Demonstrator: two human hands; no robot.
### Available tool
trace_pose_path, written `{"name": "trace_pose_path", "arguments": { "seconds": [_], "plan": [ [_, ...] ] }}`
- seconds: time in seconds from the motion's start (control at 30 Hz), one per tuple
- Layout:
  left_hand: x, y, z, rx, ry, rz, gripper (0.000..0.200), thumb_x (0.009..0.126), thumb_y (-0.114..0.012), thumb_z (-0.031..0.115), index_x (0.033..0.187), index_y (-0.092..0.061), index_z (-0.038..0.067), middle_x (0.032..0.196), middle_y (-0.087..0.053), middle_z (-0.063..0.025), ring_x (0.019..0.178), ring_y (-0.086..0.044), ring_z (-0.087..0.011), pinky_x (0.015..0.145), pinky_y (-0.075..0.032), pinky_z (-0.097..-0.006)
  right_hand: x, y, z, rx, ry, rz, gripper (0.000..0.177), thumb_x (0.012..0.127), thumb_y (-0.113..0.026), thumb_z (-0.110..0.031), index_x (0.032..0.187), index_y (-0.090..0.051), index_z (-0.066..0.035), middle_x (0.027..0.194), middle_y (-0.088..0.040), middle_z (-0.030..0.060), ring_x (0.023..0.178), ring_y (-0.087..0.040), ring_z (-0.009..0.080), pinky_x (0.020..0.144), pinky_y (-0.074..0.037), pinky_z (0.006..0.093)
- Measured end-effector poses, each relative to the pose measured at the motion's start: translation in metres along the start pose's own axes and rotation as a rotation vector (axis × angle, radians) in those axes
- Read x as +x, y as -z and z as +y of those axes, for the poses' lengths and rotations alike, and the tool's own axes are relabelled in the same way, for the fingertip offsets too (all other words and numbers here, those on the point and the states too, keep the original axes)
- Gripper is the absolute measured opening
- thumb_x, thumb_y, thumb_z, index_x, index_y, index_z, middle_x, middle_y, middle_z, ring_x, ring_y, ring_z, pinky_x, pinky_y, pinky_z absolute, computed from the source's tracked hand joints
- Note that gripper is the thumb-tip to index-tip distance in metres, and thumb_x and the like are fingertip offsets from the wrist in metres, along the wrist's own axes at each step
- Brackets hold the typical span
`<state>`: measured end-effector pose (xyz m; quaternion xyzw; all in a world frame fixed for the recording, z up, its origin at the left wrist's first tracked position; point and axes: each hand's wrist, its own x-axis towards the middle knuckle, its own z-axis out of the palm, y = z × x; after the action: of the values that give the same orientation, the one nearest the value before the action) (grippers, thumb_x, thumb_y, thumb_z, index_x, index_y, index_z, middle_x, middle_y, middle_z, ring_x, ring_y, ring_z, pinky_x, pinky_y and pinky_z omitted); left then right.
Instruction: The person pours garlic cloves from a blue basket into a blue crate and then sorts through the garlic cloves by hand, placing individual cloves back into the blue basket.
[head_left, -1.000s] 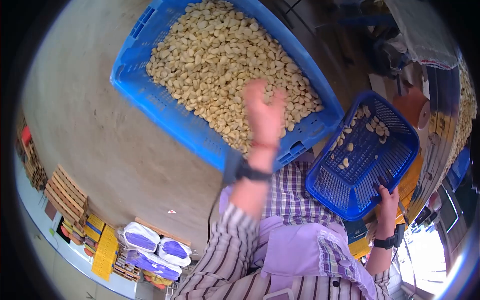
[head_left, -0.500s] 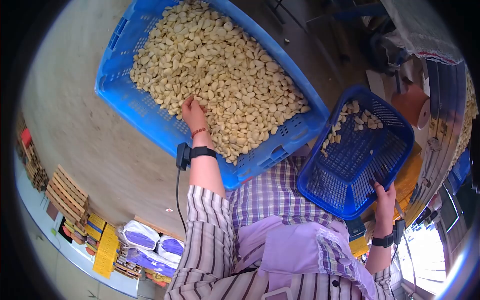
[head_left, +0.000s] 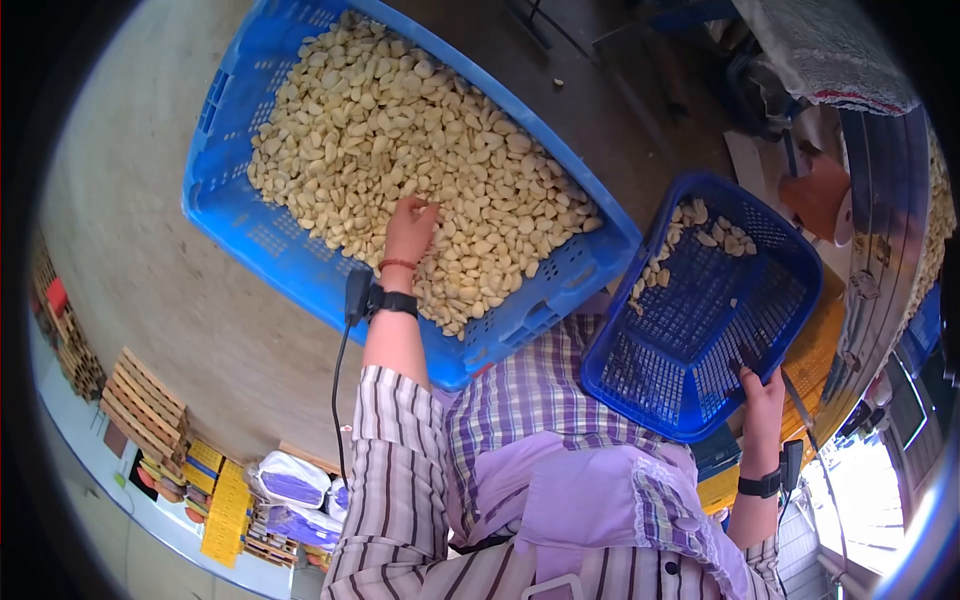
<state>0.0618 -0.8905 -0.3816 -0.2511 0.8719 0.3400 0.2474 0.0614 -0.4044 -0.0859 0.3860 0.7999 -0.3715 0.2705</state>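
- My left hand (head_left: 408,235) rests on the peeled garlic cloves (head_left: 400,120) in the large blue crate (head_left: 250,240), far left.
- Its fingers bend down into the pile; I cannot tell whether they pinch a clove.
- My right hand (head_left: 762,392) is clamped on the near rim of the small blue basket (head_left: 690,345), at right.
- A few loose cloves (head_left: 712,232) lie in the basket's far corner.

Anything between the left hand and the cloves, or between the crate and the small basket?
Nothing visible. The left hand rests directly on the garlic cloves in the big blue crate. The small blue basket, gripped by the right hand, sits open-topped beside it; only their rims lie between.
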Motion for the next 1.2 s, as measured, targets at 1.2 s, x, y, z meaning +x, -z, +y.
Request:
{"name": "trace_pose_path", "arguments": {
  "seconds": [1.2],
  "plan": [
    [0.054,-0.016,0.057,0.095,0.162,0.338,0.030,0.083,-0.064,0.034,0.095,-0.072,0.007,0.089,-0.070,-0.0178,0.083,-0.068,-0.0341,0.073,-0.054,-0.0452,0.009,-0.003,-0.008,0.017,-0.085,-0.001,0.039,0.090,-0.053,-0.009,0.127,-0.053,0.002,0.117,-0.062,0.0088,0.103,-0.058,0.0156,0.095,-0.043,0.0277]
  ]
}}
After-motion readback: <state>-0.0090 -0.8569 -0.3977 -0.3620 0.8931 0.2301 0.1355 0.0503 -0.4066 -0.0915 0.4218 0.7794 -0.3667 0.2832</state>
